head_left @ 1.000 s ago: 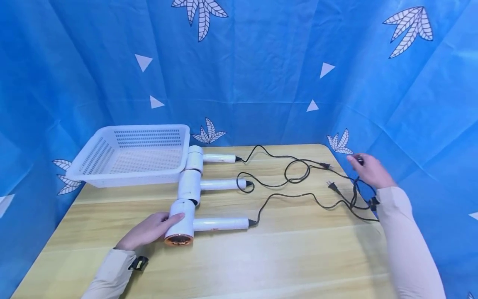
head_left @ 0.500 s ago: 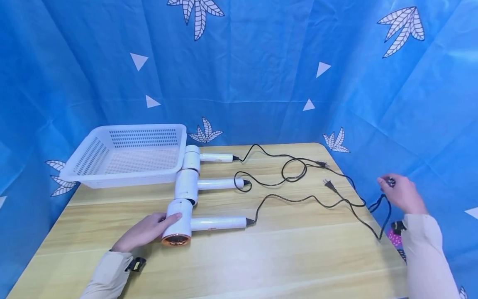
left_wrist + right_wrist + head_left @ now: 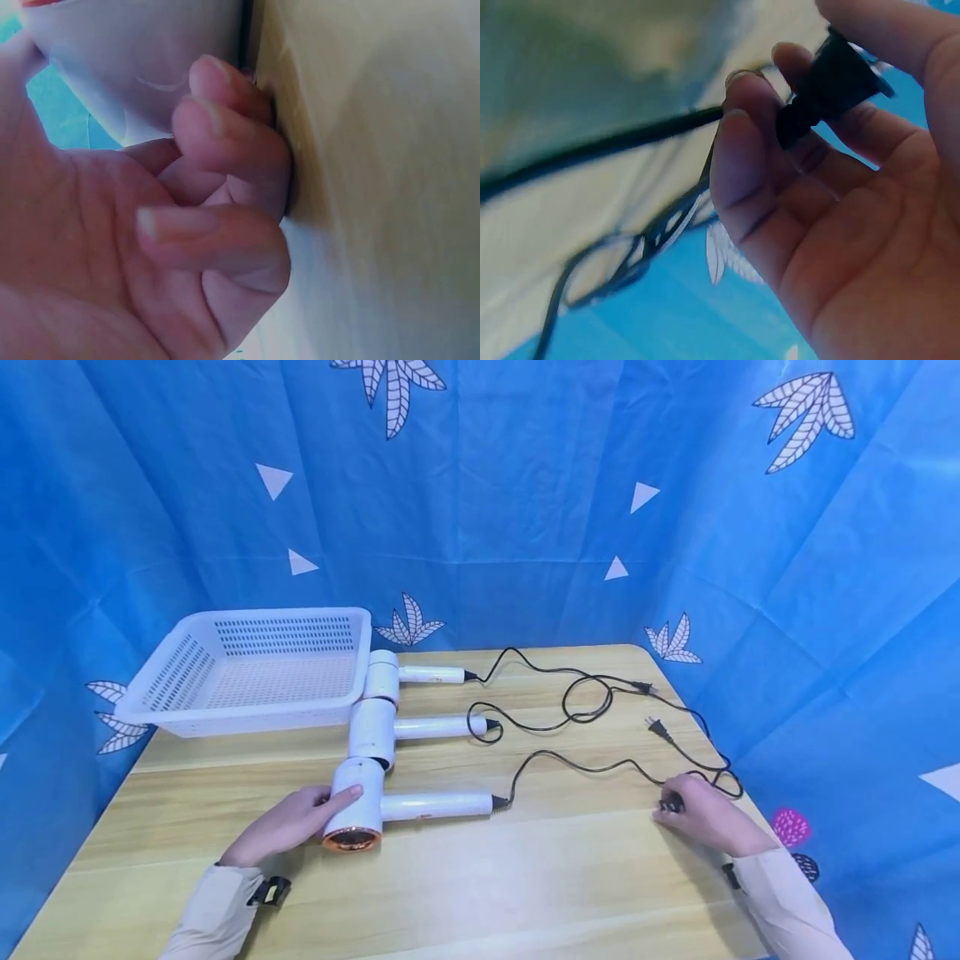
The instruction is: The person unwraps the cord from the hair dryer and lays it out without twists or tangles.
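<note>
Three white hair dryers lie in a column on the wooden table, handles pointing right. My left hand (image 3: 281,828) grips the barrel of the nearest hair dryer (image 3: 357,789), thumb over its top, above the copper-coloured ring. In the left wrist view, the other fingers (image 3: 232,150) curl beside the white barrel against the tabletop. The middle hair dryer (image 3: 371,728) and the far hair dryer (image 3: 383,677) sit behind it. At the table's right side, my right hand (image 3: 708,817) pinches a black plug (image 3: 840,79) on a cord; the plug's prongs are mostly hidden by the hand.
A white perforated plastic basket (image 3: 247,717) stands at the back left, close to the dryers. Black cords (image 3: 585,717) loop across the right half of the table (image 3: 525,877). Two loose plugs lie there, one (image 3: 658,728) nearer. A blue patterned curtain (image 3: 480,510) surrounds the table.
My right hand first went right, past the table edge, with the plug, then came back left and lower to the tabletop. The cord tangle near it has shifted. My left hand keeps its grip.
</note>
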`<state>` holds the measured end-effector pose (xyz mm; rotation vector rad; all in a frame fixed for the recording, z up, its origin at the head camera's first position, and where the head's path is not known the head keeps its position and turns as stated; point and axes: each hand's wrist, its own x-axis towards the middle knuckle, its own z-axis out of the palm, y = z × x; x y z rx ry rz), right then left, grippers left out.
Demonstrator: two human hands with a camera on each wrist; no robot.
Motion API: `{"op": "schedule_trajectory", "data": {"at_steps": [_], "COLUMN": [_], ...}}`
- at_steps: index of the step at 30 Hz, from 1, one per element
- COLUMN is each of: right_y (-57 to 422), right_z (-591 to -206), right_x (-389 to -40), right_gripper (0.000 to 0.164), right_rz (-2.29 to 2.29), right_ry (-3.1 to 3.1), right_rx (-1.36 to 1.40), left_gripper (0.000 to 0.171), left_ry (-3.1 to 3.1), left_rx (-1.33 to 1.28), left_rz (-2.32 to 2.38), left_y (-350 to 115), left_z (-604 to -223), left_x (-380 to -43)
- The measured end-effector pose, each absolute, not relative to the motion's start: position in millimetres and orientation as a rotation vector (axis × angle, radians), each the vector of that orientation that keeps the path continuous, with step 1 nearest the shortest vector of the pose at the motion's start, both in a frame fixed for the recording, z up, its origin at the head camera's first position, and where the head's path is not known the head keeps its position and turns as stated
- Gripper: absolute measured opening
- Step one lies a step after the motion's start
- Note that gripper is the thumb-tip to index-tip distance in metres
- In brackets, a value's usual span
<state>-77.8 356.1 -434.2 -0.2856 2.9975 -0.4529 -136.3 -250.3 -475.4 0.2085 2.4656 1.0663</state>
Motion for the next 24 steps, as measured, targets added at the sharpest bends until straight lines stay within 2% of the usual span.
{"op": "schedule_trajectory", "data": {"at_steps": [8,13,16,19,24], "right_y": [351,347,344,340,329], "right_z": [-440,-435,-428,-415,-378], "right_x": [-87,-92,-95,-104,-123], "right_gripper": [0.019,0.021,0.028,0.043,0.060], "right_rz": [-0.433,-0.430,-0.436,-0.460,-0.505], "right_ry": [2.989,2.986,2.986,2.981,2.998], "right_rx": [-0.323,-0.316,-0.326,-0.317,-0.286], "left_gripper": [0.055,0.060,0.072,0.082,0.084], "left_ry": [2.462,2.484,2.500,2.571,2.842], "left_rx": [0.210,0.173,0.150,0.148,0.161], "left_rz": [1.084,1.084,1.057,1.015,0.951], "left_y": [-249,-249,-252,-259,-269], "left_z": [-476,-474,-469,-456,-430], "left_x": [-135,-134,-132,-133,-145]}}
